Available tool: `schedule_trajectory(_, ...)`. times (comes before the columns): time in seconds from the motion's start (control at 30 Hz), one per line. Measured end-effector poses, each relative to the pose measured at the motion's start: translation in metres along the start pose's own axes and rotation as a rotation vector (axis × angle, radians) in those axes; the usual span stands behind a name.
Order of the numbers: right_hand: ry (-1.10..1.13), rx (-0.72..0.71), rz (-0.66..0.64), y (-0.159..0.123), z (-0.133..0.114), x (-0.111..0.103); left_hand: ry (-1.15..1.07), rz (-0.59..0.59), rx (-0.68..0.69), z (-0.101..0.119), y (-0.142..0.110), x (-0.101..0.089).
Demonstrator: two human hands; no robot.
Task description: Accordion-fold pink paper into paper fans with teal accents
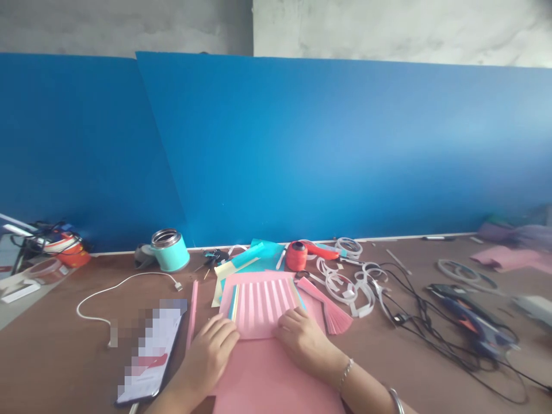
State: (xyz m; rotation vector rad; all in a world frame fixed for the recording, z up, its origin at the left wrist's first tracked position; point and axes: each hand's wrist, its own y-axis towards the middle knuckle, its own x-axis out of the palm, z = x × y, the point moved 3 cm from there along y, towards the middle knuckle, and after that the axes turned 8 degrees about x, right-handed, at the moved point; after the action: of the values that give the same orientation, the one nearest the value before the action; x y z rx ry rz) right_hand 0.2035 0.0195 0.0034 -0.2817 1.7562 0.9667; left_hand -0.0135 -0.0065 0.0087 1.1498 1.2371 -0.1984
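Note:
A pink paper sheet with several pleats across it (264, 305) lies in front of me, with blue and cream paper edges showing at its sides. My left hand (214, 345) is closed on its near left corner, fingers bent together. At the near right corner my right hand (304, 342) grips it in the same way, the thumb mostly hidden. Beneath, a larger pink sheet (276, 379) reaches toward my body. A fan-folded pink paper (331, 310) rests beyond my right hand, and a narrow pink strip (192, 313) lies beyond my left.
A phone (153, 356) and a white cable (116, 282) lie at left, near a turquoise cup (170, 253). Behind the paper are blue sheets (263, 253) and a red roll (296, 256). Rightward sit white ribbon coils (345, 287), black cables (425, 325) and a glue gun (470, 325).

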Motion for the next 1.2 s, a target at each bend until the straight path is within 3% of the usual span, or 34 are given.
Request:
schedule_trajectory(0.2,0.106,0.148,-0.126,-0.007,0.020,-0.008,-0.032,-0.041,-0.053,-0.012,-0.019,0.004)
schedule_trajectory(0.47,0.441,0.363,-0.124,-0.016,0.050,0.000,-0.285,-0.159,-0.261,-0.024,-0.019,0.008)
schedule_trajectory(0.7,0.481,0.501,-0.240,-0.017,0.064,-0.007,-0.346,-0.199,-0.338,-0.024,-0.006,0.001)
schedule_trajectory(0.8,0.435,0.491,-0.231,-0.016,0.065,-0.009,-0.311,-0.212,-0.355,-0.023,0.000,0.001)
schedule_trajectory(1.2,0.430,0.588,-0.233,-0.016,0.078,-0.002,-0.332,-0.309,-0.635,-0.030,-0.003,0.008)
